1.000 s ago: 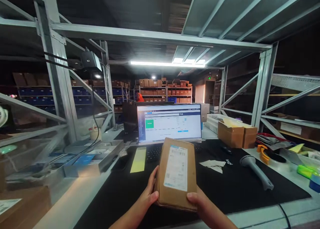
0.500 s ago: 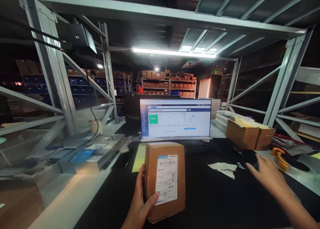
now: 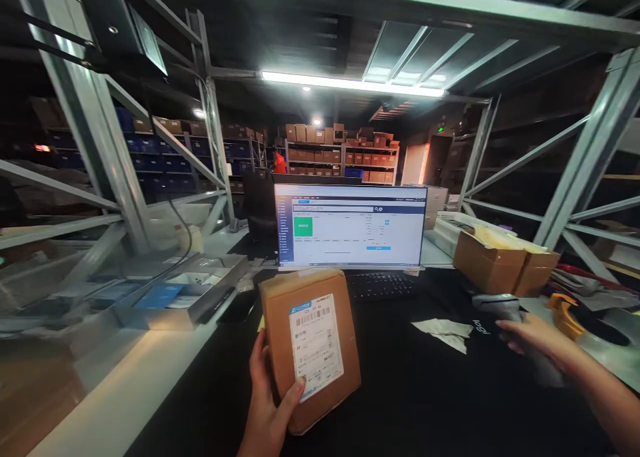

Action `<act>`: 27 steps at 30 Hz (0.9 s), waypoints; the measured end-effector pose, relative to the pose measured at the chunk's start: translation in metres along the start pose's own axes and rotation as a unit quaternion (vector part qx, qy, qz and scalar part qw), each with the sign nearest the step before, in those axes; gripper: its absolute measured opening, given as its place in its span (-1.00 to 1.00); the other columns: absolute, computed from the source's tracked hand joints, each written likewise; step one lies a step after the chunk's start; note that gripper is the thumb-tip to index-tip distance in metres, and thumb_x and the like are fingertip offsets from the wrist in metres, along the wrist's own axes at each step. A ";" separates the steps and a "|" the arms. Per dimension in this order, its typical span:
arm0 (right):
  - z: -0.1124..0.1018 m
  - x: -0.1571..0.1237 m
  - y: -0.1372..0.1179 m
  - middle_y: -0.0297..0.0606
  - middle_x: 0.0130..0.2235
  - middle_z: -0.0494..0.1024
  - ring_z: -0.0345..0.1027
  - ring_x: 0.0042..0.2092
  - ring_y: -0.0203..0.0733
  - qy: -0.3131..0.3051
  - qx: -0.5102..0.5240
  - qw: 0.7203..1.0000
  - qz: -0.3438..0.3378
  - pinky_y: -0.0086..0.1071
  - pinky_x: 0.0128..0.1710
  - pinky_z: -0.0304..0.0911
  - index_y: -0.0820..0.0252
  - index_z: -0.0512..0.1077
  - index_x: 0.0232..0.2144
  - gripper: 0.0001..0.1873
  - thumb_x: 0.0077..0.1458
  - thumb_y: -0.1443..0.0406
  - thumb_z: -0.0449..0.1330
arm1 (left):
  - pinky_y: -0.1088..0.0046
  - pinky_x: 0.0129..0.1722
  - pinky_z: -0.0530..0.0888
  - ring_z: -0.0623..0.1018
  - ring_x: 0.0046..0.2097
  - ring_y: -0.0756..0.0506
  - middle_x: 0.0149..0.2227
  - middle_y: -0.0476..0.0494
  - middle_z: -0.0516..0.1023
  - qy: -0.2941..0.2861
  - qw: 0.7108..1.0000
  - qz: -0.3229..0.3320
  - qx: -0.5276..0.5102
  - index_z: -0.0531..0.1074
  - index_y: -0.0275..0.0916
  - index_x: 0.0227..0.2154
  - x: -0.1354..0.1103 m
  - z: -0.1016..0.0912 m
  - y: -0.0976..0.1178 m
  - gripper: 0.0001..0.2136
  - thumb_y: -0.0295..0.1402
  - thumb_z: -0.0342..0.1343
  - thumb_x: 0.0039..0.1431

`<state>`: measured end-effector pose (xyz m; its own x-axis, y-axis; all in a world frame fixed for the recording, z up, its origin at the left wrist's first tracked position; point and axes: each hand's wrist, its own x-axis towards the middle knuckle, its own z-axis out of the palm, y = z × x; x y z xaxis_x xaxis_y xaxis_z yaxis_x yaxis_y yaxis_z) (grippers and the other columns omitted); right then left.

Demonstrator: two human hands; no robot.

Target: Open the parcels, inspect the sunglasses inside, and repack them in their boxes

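Cardboard box [image 3: 320, 398] sits in our left hand [image 3: 267, 407], a little in front of us and left of the middle. Our thumb [image 3: 293, 397] presses on the front, over the low left corner of the white label [image 3: 317, 340]. Our other fingers go round the left side, so this hand is spread about as wide as the box side and has hold of it low down. The box tips, with its top leaning to the left, and the label looks up at us. We can't tell if its bottom edge touches the black mat [image 3: 425, 410].

Our right hand [image 3: 535, 340] is well apart from the box. It is curled round the gray scanner [image 3: 497, 304], whose head points left. That hand is blurry, so we can't tell how tight the squeeze is.

Right of the box, a wide piece of mat gives us room, with torn paper [image 3: 445, 334] lying between the box and the scanner. Behind the box, the keyboard [image 3: 383, 286] and the bright screen [image 3: 350, 244] are close. On the left, the mat's edge runs on a slant next to the white table [image 3: 125, 377]. Near our right hand, on its far side, is an orange tape holder [image 3: 565, 314], and brown boxes [image 3: 490, 264] stand farther back.
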<state>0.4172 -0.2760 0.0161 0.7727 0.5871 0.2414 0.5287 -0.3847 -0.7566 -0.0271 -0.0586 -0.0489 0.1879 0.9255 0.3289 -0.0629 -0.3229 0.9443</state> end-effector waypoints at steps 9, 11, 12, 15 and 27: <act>0.058 -0.128 -0.154 -0.25 -0.39 0.54 0.42 -0.34 -0.17 -0.249 0.141 0.945 -0.157 -0.39 -0.30 0.41 0.18 0.53 -0.25 -0.72 0.13 0.09 0.24 | -0.02 0.28 0.24 0.22 0.33 -0.40 0.30 -0.35 0.15 -0.007 0.999 0.021 0.029 -0.18 -0.12 0.38 0.002 0.002 -0.008 -0.03 0.08 0.23 0.06; 0.065 -0.137 -0.172 -0.31 -0.41 0.51 0.39 -0.32 -0.20 -0.293 0.152 0.925 -0.186 -0.39 -0.22 0.41 0.17 0.52 -0.20 -0.78 0.18 0.18 0.19 | -0.05 0.26 0.25 0.27 0.29 -0.40 0.26 -0.37 0.18 -0.006 0.999 0.023 0.042 -0.20 -0.14 0.38 0.001 0.001 -0.009 -0.01 0.07 0.24 0.05; 0.068 -0.139 -0.178 -0.36 -0.46 0.48 0.35 -0.37 -0.25 -0.313 0.157 0.918 -0.186 -0.41 -0.24 0.40 0.17 0.51 -0.22 -0.81 0.20 0.21 0.17 | -0.05 0.25 0.27 0.29 0.27 -0.40 0.24 -0.37 0.19 -0.006 0.999 0.024 0.047 -0.21 -0.14 0.38 0.000 0.000 -0.009 -0.01 0.07 0.25 0.05; 0.070 -0.140 -0.184 -0.42 -0.51 0.42 0.17 -0.51 -0.37 -0.357 0.158 0.906 -0.162 -0.50 -0.44 0.32 0.18 0.49 -0.28 -0.83 0.22 0.24 0.13 | -0.04 0.24 0.29 0.32 0.25 -0.38 0.20 -0.36 0.21 -0.007 0.998 0.026 0.059 -0.23 -0.15 0.38 -0.001 -0.002 -0.009 0.00 0.07 0.24 0.06; 0.046 -0.060 -0.060 -0.22 -0.46 0.55 0.39 -0.54 -0.12 -0.187 0.061 0.980 0.031 -0.31 -0.57 0.28 0.12 0.43 -0.24 -0.62 -0.06 0.05 0.25 | 0.22 0.06 0.44 0.49 0.13 -0.28 0.16 -0.18 0.44 0.034 0.971 -0.174 -0.163 0.11 -0.01 0.29 0.018 -0.017 0.024 -0.25 -0.09 0.29 0.07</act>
<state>0.3231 -0.2551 0.0198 0.6073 0.7939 -0.0302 0.4211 -0.3539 -0.8351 -0.0415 -0.0458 -0.0206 0.1882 0.9819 -0.0212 -0.3159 0.0809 0.9453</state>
